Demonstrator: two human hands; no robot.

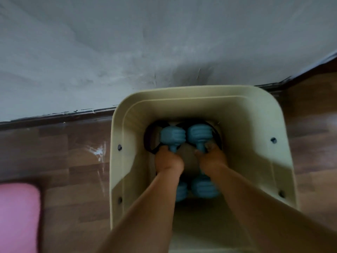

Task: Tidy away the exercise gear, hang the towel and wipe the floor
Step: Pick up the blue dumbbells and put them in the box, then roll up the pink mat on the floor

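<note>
We see a dim, soft picture, blurred throughout. A pale glare streak lies on the wooden floor (98, 152) left of the bin (255, 143), whose depths sit in shadow. A dark shadow smudges the grey wall (127, 42) above it. Wide-angle distortion bends the skirting line.

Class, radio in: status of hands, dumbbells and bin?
Left hand grips left dumbbell; right hand grips right dumbbell. Both deep inside bin. Black band lies underneath.

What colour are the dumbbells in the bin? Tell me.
Blue, both dumbbells, seen in the head view inside the beige bin.
</note>
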